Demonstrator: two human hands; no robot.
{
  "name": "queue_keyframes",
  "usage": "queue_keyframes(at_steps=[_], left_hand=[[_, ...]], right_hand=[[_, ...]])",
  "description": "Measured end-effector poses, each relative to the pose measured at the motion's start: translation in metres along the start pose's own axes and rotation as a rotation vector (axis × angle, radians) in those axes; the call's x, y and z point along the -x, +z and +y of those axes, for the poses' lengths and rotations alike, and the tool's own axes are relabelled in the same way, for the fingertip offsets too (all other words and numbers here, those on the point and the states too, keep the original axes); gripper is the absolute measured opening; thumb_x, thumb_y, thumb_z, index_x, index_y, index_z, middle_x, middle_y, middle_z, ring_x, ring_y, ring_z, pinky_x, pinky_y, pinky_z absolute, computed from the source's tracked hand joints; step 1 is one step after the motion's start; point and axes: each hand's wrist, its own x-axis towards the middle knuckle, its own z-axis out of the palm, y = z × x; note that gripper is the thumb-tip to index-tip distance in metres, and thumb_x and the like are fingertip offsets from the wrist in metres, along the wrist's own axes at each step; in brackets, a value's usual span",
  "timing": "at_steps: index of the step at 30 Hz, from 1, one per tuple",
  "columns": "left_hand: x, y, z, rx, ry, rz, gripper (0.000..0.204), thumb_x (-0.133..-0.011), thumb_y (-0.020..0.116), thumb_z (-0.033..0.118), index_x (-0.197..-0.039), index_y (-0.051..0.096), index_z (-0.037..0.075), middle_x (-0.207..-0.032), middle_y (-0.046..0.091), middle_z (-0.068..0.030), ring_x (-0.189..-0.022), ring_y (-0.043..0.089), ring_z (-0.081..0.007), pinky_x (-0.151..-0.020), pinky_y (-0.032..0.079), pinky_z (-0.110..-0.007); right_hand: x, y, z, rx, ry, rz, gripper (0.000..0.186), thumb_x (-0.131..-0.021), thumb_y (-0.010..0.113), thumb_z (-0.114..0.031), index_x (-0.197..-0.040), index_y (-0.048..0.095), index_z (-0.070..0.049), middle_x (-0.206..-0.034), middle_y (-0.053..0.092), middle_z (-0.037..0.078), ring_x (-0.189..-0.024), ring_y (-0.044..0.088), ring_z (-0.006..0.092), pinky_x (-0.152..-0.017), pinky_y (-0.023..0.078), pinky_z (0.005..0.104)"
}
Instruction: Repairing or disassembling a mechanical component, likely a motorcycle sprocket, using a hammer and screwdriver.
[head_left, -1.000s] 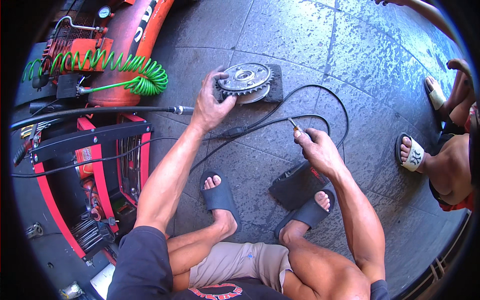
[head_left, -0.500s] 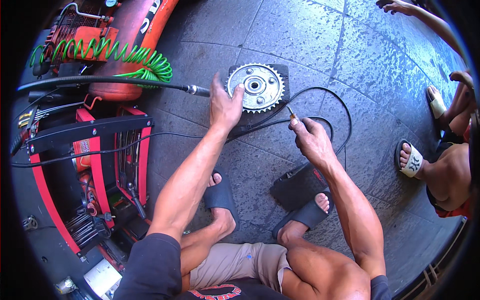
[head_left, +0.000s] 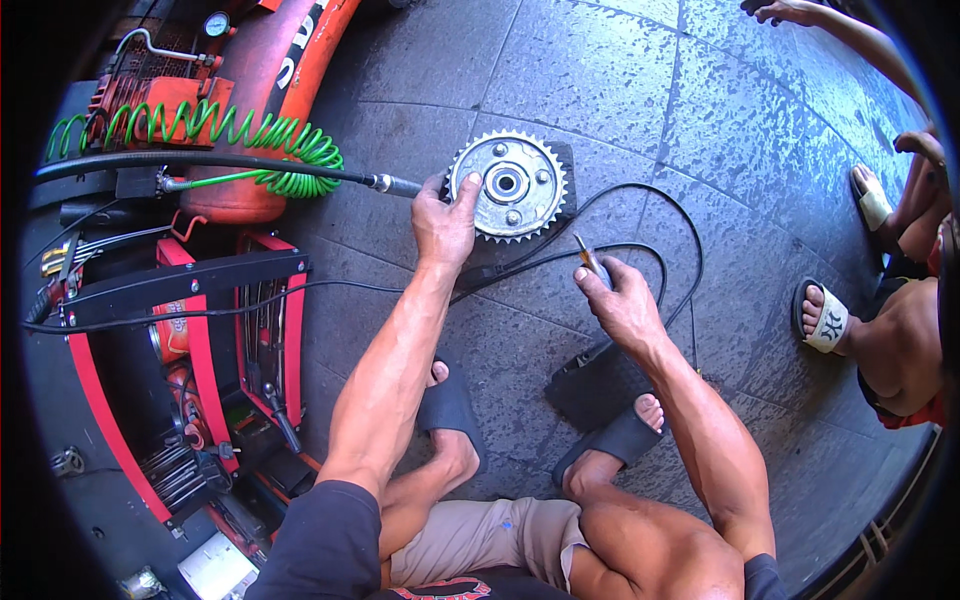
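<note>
1. Sprocket (head_left: 517,192) lies face up over the dark block (head_left: 567,156) on the floor (head_left: 590,70); whether its full weight rests there is hidden. Pressure near one edge could tip it, since the toothed rim reaches past the block on the left.

2. Of the two hands, the left hand (head_left: 445,225) pinches the sprocket's left rim, thumb on the face, fingers mostly out of sight. A slipping grip could scrape skin on the teeth.

3. The right hand (head_left: 622,305) pinches a slim tool (head_left: 586,255), its tip pointing up toward the sprocket, near but apart. A loose hold could let the bare tip swing into the left fingers.

4. The hose (head_left: 250,160) ends in metal beside the left fingers; I cannot tell if they touch. A tug on it could jolt that hand.

5. The cable (head_left: 696,236) loops between the block and the right forearm. A snagged wrist could drag the cable against the block and shift it.

6. Open sandals (head_left: 450,408) leave the toes bare, so a dropped sprocket or tool could hurt them.

7. Farther right, a co-worker's foot (head_left: 828,322) is well apart, but a tool flung that way could reach it.
</note>
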Motion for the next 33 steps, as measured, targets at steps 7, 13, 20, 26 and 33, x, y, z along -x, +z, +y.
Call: queue_keyframes(at_steps=[7,13,20,26,33], left_hand=[[-0.003,0.007,0.013,-0.710,0.022,0.032,0.054,-0.093,0.070,0.040,-0.126,0.065,-0.003,-0.115,0.071,-0.0235,-0.111,0.067,-0.0360,-0.099,0.050,-0.045],[-0.020,0.008,0.019,-0.729,0.485,-0.128,0.076,-0.089,0.072,0.041,-0.150,0.046,0.004,-0.158,0.035,-0.0280,-0.147,0.032,-0.0450,-0.122,0.027,-0.052],[-0.027,-0.002,0.033,-0.829,0.438,-0.564,0.109,-0.071,0.085,0.053,-0.159,0.035,0.014,-0.167,0.019,-0.0251,-0.155,0.013,-0.0448,-0.126,0.017,-0.053],[-0.026,0.000,0.035,-0.862,0.398,-0.580,0.122,-0.067,0.087,0.057,-0.162,0.025,0.010,-0.168,0.018,-0.0234,-0.156,0.010,-0.0432,-0.126,0.011,-0.055],[-0.026,0.002,0.034,-0.892,0.376,-0.587,0.125,-0.067,0.086,0.058,-0.162,0.022,0.008,-0.168,0.018,-0.0223,-0.156,0.008,-0.0423,-0.126,0.011,-0.055]], right_hand=[[-0.007,0.007,0.005,-0.076,-0.053,0.051,0.048,-0.100,0.059,-0.041,-0.111,0.066,0.005,-0.078,0.066,0.018,-0.076,0.065,0.0260,-0.074,0.050,0.0436],[-0.019,0.015,0.000,-0.172,-0.102,-0.011,0.043,-0.104,0.055,-0.038,-0.098,0.064,0.004,-0.064,0.055,0.009,-0.062,0.054,0.0177,-0.061,0.044,0.0402],[-0.026,0.011,-0.009,-0.150,-0.088,-0.044,0.044,-0.103,0.056,-0.039,-0.104,0.068,0.004,-0.069,0.060,0.012,-0.067,0.058,0.0192,-0.066,0.047,0.0409],[-0.032,0.012,-0.016,-0.068,-0.083,-0.070,0.047,-0.102,0.056,-0.040,-0.111,0.069,0.004,-0.080,0.068,0.021,-0.079,0.069,0.0285,-0.076,0.051,0.0441],[-0.034,0.013,-0.024,-0.012,-0.101,-0.022,0.047,-0.100,0.058,-0.041,-0.113,0.070,0.002,-0.086,0.071,0.025,-0.088,0.073,0.0367,-0.080,0.053,0.0463]])
